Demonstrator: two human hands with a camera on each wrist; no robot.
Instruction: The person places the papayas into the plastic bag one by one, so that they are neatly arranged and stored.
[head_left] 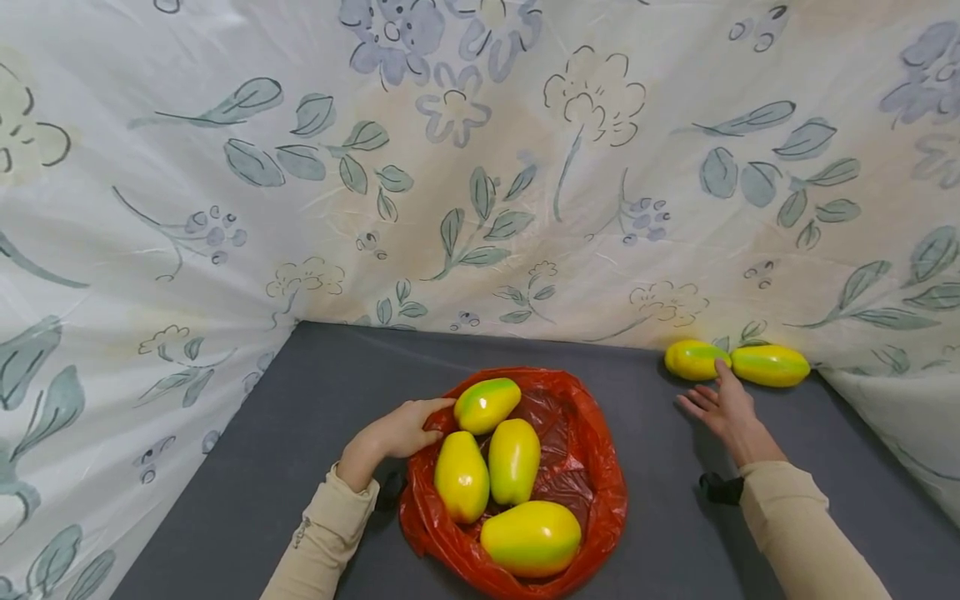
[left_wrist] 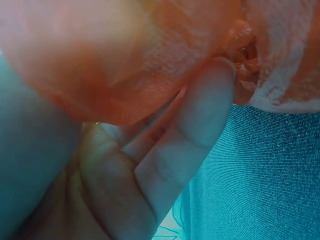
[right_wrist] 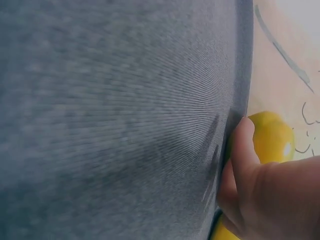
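A red plastic bag (head_left: 611, 500) stands open on the dark table, its rim rolled outward. Inside lie several glossy yellow-green fruits, shaped like mangoes or small papayas; one fruit (head_left: 487, 406) sits high by the left rim. My left hand (head_left: 401, 429) holds the bag's left edge, and in the left wrist view thin plastic covers part of its fingers (left_wrist: 207, 105). At the back right, my right hand (head_left: 723, 408) reaches with extended fingers toward two more such fruits. Its thumb overlaps the left fruit (head_left: 690, 360); the right fruit (head_left: 772, 367) lies end to end with it.
A dark grey cloth covers the table (head_left: 315, 383). Pale floral fabric (head_left: 480, 208) hangs along the back and both sides, close behind the two fruits. A black strap (head_left: 722, 489) sits at the right cuff.
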